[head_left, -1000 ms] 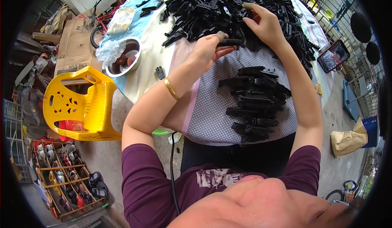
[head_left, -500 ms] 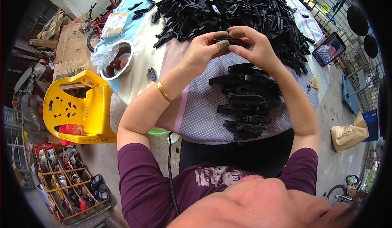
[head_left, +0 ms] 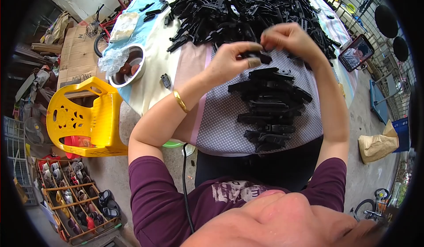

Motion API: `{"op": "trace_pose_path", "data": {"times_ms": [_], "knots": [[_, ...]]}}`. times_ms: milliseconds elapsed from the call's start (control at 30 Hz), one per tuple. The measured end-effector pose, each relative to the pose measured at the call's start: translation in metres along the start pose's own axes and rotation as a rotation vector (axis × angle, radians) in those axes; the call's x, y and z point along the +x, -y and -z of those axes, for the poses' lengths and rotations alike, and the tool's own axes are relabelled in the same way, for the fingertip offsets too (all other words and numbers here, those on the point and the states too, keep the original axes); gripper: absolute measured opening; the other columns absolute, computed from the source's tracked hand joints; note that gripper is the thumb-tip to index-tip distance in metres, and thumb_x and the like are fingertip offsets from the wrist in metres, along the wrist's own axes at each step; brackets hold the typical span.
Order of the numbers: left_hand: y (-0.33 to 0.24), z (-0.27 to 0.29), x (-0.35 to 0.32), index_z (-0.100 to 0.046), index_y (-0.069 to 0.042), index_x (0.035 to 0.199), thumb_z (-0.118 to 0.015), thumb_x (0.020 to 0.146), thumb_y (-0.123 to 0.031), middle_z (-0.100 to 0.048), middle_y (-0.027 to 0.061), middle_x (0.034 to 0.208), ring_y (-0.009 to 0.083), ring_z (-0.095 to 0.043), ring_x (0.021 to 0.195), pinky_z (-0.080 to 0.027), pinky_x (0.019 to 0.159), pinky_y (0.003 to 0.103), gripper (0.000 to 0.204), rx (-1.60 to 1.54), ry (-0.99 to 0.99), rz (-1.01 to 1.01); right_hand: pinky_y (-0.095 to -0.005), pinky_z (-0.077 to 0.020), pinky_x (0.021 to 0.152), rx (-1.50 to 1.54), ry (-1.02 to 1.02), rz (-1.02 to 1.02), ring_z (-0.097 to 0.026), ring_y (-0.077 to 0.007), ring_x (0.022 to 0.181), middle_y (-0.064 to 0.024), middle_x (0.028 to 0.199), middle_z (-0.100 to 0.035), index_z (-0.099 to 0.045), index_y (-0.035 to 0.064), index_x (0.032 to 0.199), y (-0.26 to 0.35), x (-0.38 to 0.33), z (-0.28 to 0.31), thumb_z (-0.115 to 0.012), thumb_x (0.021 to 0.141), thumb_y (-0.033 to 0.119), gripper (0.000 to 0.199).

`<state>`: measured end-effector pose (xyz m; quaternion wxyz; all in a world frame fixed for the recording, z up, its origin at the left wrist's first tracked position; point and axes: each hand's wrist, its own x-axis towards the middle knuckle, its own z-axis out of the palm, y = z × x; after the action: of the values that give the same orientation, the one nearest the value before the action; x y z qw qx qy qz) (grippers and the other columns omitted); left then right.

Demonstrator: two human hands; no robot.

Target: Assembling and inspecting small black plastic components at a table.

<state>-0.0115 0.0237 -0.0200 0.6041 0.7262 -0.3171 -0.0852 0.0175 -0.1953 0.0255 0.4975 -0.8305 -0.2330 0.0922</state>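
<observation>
My left hand [head_left: 232, 61] and my right hand [head_left: 287, 37] meet above my lap and pinch a small black plastic part [head_left: 257, 56] between them. Just below the hands, a stack of assembled black parts [head_left: 269, 110] lies on the dotted cloth [head_left: 221, 123] over my lap. A large heap of loose black plastic parts [head_left: 247, 8] covers the table [head_left: 154, 66] beyond my hands. A gold bangle [head_left: 180, 101] sits on my left wrist.
A metal bowl with a plastic bag [head_left: 126, 66] stands at the table's left edge, with a single black part [head_left: 166, 80] near it. A phone [head_left: 355, 52] lies at the right. A yellow plastic chair [head_left: 84, 119] and a shoe rack [head_left: 75, 194] are on the left floor.
My right hand came back from the heap to meet the left one. Both hands now work the black part a little higher and to the right.
</observation>
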Motion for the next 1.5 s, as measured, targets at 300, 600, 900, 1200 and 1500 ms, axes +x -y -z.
{"op": "trace_pose_path", "data": {"times_ms": [300,600,900,1200,1500], "knots": [[0.0,-0.013,-0.004,-0.052,-0.004,0.124,-0.055,0.089,-0.025,-0.06,0.0106,0.114,0.0146,-0.055,0.104,-0.041,0.093,0.027,0.041,-0.088,0.385,-0.034,-0.0374,-0.048,0.081,-1.293,-0.407,0.002,-0.057,-0.0272,0.097,-0.0092,0.094,-0.062,-0.058,0.0106,0.106,-0.033,0.059,0.002,-0.066,0.077,0.032,0.037],[0.025,-0.007,0.007,-0.053,0.003,0.118,-0.062,0.085,-0.009,-0.062,0.0058,0.097,0.0099,-0.058,0.086,-0.048,0.078,0.022,0.036,-0.002,-0.24,0.028,-0.0357,-0.0496,0.073,-0.951,-0.353,0.14,-0.063,-0.0273,0.081,-0.0133,0.086,-0.064,-0.059,0.0051,0.099,-0.014,0.012,-0.021,-0.065,0.071,0.016,0.03],[0.017,-0.002,0.015,-0.047,0.001,0.124,-0.063,0.081,-0.003,-0.061,0.0083,0.099,0.0145,-0.061,0.088,-0.052,0.075,0.026,0.046,-0.406,-0.122,0.032,-0.0262,-0.0499,0.075,0.121,-0.115,0.157,-0.061,-0.0123,0.082,-0.0079,0.093,-0.064,-0.055,0.0009,0.112,-0.019,-0.01,-0.036,-0.066,0.078,0.01,0.037],[0.001,-0.012,0.007,-0.047,0.002,0.123,-0.046,0.089,0.001,-0.059,0.008,0.104,0.0148,-0.061,0.089,-0.055,0.078,0.028,0.034,-0.452,-0.151,0.072,-0.0232,-0.0505,0.07,0.151,-0.135,0.287,-0.061,-0.0118,0.078,-0.0072,0.088,-0.064,-0.055,0.0011,0.111,-0.018,-0.013,-0.042,-0.069,0.078,0.011,0.038],[-0.003,-0.011,0.004,-0.042,-0.013,0.13,-0.043,0.096,-0.02,-0.057,0.006,0.097,0.0139,-0.061,0.077,-0.055,0.072,0.029,0.034,-0.505,-0.135,0.226,-0.0241,-0.0507,0.072,0.364,-0.107,0.179,-0.06,-0.0095,0.08,-0.0027,0.089,-0.062,-0.054,0.0023,0.106,-0.001,-0.017,-0.051,-0.071,0.076,0.007,0.035]]}}
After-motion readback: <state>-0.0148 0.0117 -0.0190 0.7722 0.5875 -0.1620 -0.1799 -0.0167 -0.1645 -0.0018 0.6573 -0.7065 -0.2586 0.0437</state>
